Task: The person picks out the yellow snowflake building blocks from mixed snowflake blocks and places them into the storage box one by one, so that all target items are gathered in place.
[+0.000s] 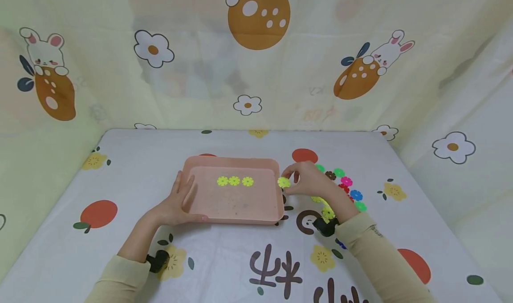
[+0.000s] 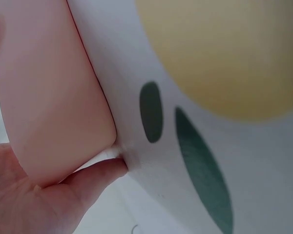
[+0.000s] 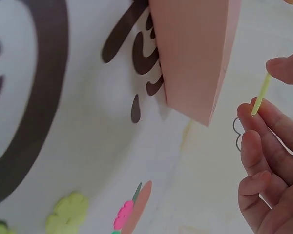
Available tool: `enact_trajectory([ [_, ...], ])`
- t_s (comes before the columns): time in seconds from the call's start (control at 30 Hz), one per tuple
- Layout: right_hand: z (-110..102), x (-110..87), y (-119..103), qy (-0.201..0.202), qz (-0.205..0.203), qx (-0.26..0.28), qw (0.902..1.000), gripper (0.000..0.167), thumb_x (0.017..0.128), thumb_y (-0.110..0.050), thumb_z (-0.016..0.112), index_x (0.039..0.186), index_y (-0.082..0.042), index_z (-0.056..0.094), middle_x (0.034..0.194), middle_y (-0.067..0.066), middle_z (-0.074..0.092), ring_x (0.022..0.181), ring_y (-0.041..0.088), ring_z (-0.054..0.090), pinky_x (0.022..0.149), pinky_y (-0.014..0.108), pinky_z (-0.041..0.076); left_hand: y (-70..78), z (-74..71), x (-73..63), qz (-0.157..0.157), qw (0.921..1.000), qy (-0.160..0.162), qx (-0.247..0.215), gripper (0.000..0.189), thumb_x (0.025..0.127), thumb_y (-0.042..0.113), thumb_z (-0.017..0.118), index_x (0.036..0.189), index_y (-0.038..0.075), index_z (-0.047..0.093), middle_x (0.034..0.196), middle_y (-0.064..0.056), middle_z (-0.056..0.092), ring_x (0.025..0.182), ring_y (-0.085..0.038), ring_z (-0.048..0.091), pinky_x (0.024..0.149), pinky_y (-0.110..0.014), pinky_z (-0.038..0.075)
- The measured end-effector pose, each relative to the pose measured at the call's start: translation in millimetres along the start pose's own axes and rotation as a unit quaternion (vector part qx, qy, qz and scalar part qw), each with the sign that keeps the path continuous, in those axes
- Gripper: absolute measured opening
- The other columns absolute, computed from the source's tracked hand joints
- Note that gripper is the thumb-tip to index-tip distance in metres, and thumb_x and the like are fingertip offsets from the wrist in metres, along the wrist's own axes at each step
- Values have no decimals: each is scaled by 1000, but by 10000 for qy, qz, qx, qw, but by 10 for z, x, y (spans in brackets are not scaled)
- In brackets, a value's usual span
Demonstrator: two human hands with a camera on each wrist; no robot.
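Observation:
A shallow pink tray point(image 1: 224, 205) lies on the table with three yellow flower-shaped pieces point(image 1: 234, 181) in a row on its floor. At the tray's left end my left hand point(image 1: 172, 205) rests with spread fingers, its thumb along the near edge. In the left wrist view that hand point(image 2: 53, 195) touches the tray's corner point(image 2: 58, 107). My right hand point(image 1: 306, 178) pinches another yellow flower-shaped piece point(image 1: 284, 182) just at the tray's right rim. In the right wrist view this thin piece point(image 3: 261, 95) is held edge-on between thumb and fingertips.
Right of the tray, partly behind my right forearm, lie several loose flower pieces: pink point(image 1: 346, 181), blue point(image 1: 356, 195), green point(image 1: 339, 172), brown point(image 1: 330, 175) and yellow point(image 1: 328, 212). A printed white cloth point(image 1: 224, 258) covers the table, and a printed curtain point(image 1: 192, 89) hangs behind.

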State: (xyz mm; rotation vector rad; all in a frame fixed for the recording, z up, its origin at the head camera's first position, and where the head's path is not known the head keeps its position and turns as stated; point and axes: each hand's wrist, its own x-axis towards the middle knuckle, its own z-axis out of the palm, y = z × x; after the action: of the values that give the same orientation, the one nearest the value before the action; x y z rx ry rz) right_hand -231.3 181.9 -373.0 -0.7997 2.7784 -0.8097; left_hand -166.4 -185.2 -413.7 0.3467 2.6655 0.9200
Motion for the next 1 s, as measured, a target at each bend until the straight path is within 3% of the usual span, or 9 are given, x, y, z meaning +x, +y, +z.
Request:
enact_trajectory([
  [0.27, 74, 189, -45, -12, 268, 26, 9996, 31, 69, -20, 78, 96, -7, 69, 85, 0, 64, 70, 17, 53, 53, 27, 45, -12, 4, 8, 17, 10000, 23, -40, 121, 65, 55, 75, 147, 9, 0, 146, -19, -26, 133, -46, -6, 97, -66, 19],
  [0.63, 174, 415, -87, -20, 411, 101, 9991, 32, 69, -17, 78, 95, -3, 68, 73, 5, 59, 56, 13, 46, 49, 24, 39, 9, -7, 2, -17, 10000, -17, -56, 121, 65, 55, 75, 147, 9, -1, 146, -18, -27, 133, -45, -7, 98, -65, 18],
  [0.83, 252, 517, -79, -76, 352, 264, 9990, 31, 69, -17, 78, 94, -2, 67, 64, 4, 55, 59, 14, 47, 51, 24, 40, 6, -7, 6, -62, 10000, -22, -53, 122, 65, 56, 75, 147, 10, -3, 146, -18, -27, 133, -45, -8, 98, -65, 18],
  [1.0, 329, 595, -104, -222, 456, 253, 9984, 31, 70, -19, 78, 95, -3, 67, 72, 4, 58, 65, 15, 50, 54, 24, 42, 6, 0, 9, -51, 10000, -7, -44, 123, 65, 55, 75, 147, 10, -4, 146, -18, -28, 133, -45, -8, 98, -65, 18],
])
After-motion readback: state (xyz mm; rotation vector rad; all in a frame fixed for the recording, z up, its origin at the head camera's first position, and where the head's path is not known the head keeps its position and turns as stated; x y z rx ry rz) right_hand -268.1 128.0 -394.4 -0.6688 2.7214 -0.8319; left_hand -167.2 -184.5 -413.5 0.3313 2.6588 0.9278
